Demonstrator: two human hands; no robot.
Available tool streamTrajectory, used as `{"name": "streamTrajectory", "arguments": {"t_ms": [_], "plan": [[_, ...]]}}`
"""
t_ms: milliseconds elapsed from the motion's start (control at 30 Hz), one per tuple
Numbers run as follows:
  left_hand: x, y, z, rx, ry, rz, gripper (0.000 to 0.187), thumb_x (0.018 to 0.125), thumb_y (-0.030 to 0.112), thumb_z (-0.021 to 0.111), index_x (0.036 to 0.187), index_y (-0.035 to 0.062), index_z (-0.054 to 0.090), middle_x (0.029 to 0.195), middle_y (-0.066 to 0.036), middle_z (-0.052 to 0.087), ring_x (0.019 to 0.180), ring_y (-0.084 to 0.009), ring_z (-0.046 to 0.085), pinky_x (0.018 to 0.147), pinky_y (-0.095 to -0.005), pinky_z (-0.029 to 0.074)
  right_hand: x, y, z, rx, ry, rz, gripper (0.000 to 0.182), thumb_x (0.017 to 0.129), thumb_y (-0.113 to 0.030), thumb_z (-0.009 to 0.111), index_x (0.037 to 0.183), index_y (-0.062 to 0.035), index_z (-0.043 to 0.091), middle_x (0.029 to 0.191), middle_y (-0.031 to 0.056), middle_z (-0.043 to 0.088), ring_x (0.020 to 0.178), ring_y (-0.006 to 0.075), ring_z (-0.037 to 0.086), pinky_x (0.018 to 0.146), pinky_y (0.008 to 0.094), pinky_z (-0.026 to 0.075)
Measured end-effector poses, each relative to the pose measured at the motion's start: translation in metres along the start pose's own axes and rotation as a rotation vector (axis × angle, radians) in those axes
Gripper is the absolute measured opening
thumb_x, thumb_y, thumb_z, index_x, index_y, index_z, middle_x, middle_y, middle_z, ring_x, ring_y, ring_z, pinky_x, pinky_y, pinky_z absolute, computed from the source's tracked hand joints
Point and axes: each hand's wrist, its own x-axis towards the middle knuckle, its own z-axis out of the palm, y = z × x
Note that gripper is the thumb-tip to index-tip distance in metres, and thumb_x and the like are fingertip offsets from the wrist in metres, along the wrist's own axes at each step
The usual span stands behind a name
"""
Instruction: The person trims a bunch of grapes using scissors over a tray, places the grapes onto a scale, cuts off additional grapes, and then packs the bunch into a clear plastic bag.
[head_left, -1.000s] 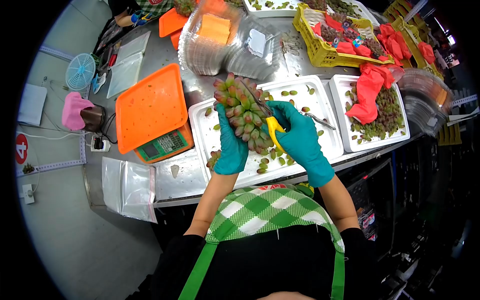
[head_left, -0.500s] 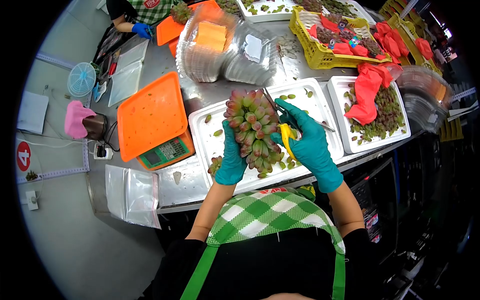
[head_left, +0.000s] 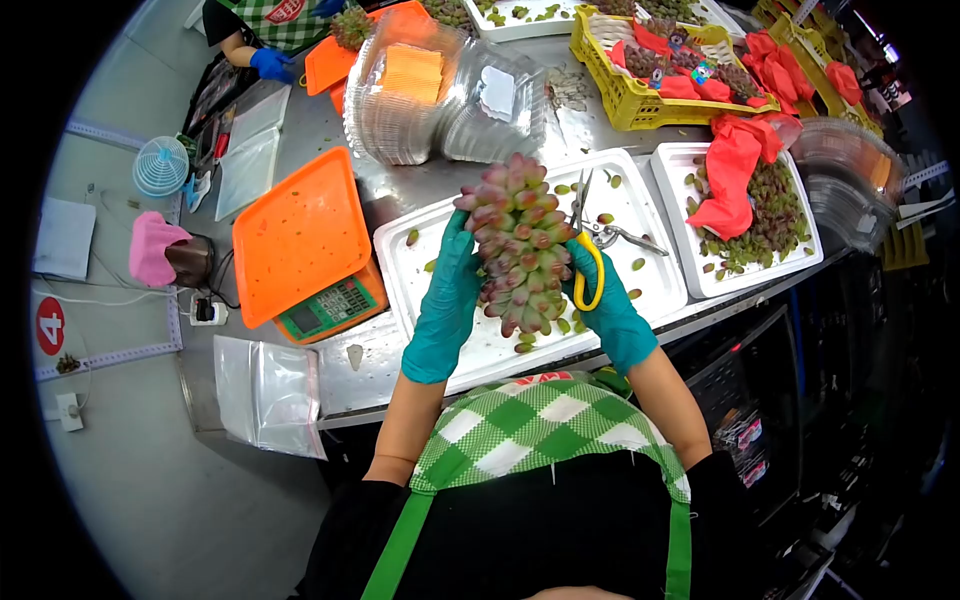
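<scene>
A reddish-green succulent cluster (head_left: 522, 245) is held up over the white foam tray (head_left: 405, 285). My left hand (head_left: 446, 300), in a teal glove, is closed on its left side. My right hand (head_left: 610, 310), gloved the same, touches its right side and keeps hold of yellow-handled scissors (head_left: 592, 275), whose blades point up and away. Some of the right fingers are hidden behind the plant and the handle. Metal pruning shears (head_left: 635, 240) lie in the tray just beyond the scissors, among loose succulent leaves.
An orange-topped scale (head_left: 305, 235) stands left of the tray, with plastic bags (head_left: 267, 395) at the table edge. Clear plastic containers (head_left: 400, 95) are stacked behind. On the right are a foam box of leaves (head_left: 765, 215) and a yellow crate (head_left: 640, 110). A co-worker's blue-gloved hand (head_left: 270, 64) is at upper left.
The succulent has been turned and tilted, showing another side. My right hand has come lower and to the plant's side, the scissors swinging upright. The shears in the tray now show more fully.
</scene>
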Motion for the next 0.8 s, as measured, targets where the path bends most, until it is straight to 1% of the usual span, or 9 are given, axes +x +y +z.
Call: {"name": "streamTrajectory", "arguments": {"t_ms": [167,200,300,433,467,567,600,700,800], "plan": [[0.002,0.007,-0.009,0.244,-0.004,0.092,0.062,0.078,0.023,0.058,0.133,0.0127,0.030,0.113,-0.003,0.042,0.093,-0.0084,0.050,0.084,-0.0237,0.041,-0.010,0.003,0.010,0.261,-0.159,0.026,0.042,0.090,-0.032,0.040,0.125,-0.0084,0.038,0.119,0.0085,0.048,0.107,0.0189,0.050,0.092,0.0331,0.042],[0.003,0.006,-0.006,0.190,0.021,0.097,0.062,0.075,0.016,0.060,0.131,0.0123,0.033,0.109,-0.002,0.043,0.086,-0.0055,0.050,0.081,-0.0217,0.042,-0.011,0.002,0.013,0.168,-0.182,-0.002,0.044,0.092,-0.035,0.034,0.128,-0.0099,0.034,0.126,0.0085,0.042,0.114,0.0198,0.044,0.096,0.0351,0.038],[0.003,-0.001,0.001,0.166,0.060,0.189,0.065,0.072,0.012,0.062,0.131,0.0125,0.034,0.108,-0.002,0.043,0.084,-0.0056,0.050,0.080,-0.0215,0.042,-0.013,-0.002,0.021,0.170,-0.231,0.002,0.044,0.092,-0.032,0.034,0.129,-0.0093,0.032,0.126,0.0085,0.042,0.114,0.0195,0.044,0.096,0.0336,0.038],[-0.007,0.001,0.018,0.002,0.077,0.194,0.069,0.072,0.009,0.063,0.131,0.0092,0.028,0.123,-0.008,0.040,0.099,-0.0154,0.052,0.091,-0.0290,0.041,-0.012,0.005,0.012,0.272,-0.284,0.008,0.046,0.089,-0.023,0.045,0.130,-0.0081,0.031,0.127,0.0073,0.042,0.114,0.0182,0.044,0.097,0.0322,0.037],[-0.009,-0.002,0.015,-0.011,0.050,0.173,0.072,0.073,0.014,0.065,0.132,0.0075,0.024,0.129,-0.010,0.035,0.110,-0.0197,0.047,0.094,-0.0327,0.038,-0.013,0.006,0.009,0.349,-0.243,0.065,0.048,0.086,-0.020,0.050,0.129,-0.0086,0.033,0.127,0.0067,0.042,0.114,0.0178,0.044,0.097,0.0322,0.037],[-0.008,-0.026,0.000,0.090,0.051,0.182,0.054,0.082,0.023,0.055,0.128,0.0087,0.030,0.123,-0.007,0.043,0.113,-0.0192,0.043,0.096,-0.0336,0.037,-0.008,0.016,-0.004,0.403,-0.289,0.082,0.048,0.086,-0.021,0.051,0.129,-0.0091,0.033,0.126,0.0062,0.042,0.114,0.0180,0.044,0.097,0.0321,0.037],[-0.011,-0.030,-0.002,0.101,0.069,0.118,0.058,0.084,0.037,0.052,0.129,0.0093,0.030,0.125,-0.008,0.041,0.114,-0.0204,0.043,0.096,-0.0352,0.037,-0.010,0.017,-0.003,0.404,-0.275,0.088,0.049,0.085,-0.021,0.052,0.129,-0.0092,0.033,0.125,0.0057,0.043,0.114,0.0178,0.044,0.097,0.0317,0.037],[-0.026,-0.041,-0.012,-0.099,-0.005,-0.115,0.065,0.083,0.050,0.046,0.130,0.0100,0.028,0.128,-0.009,0.039,0.116,-0.0223,0.041,0.097,-0.0367,0.036,-0.010,0.022,-0.005,0.402,-0.271,0.090,0.049,0.085,-0.021,0.052,0.129,-0.0083,0.033,0.124,0.0053,0.044,0.113,0.0174,0.045,0.096,0.0310,0.038],[-0.028,-0.048,-0.021,-0.254,-0.117,-0.148,0.065,0.083,0.051,0.044,0.132,0.0126,0.026,0.130,-0.006,0.036,0.118,-0.0213,0.039,0.099,-0.0354,0.033,-0.014,0.016,0.000,0.234,-0.266,0.025,0.048,0.084,-0.017,0.054,0.127,-0.0066,0.036,0.121,0.0056,0.046,0.109,0.0149,0.047,0.092,0.0282,0.039]]}}
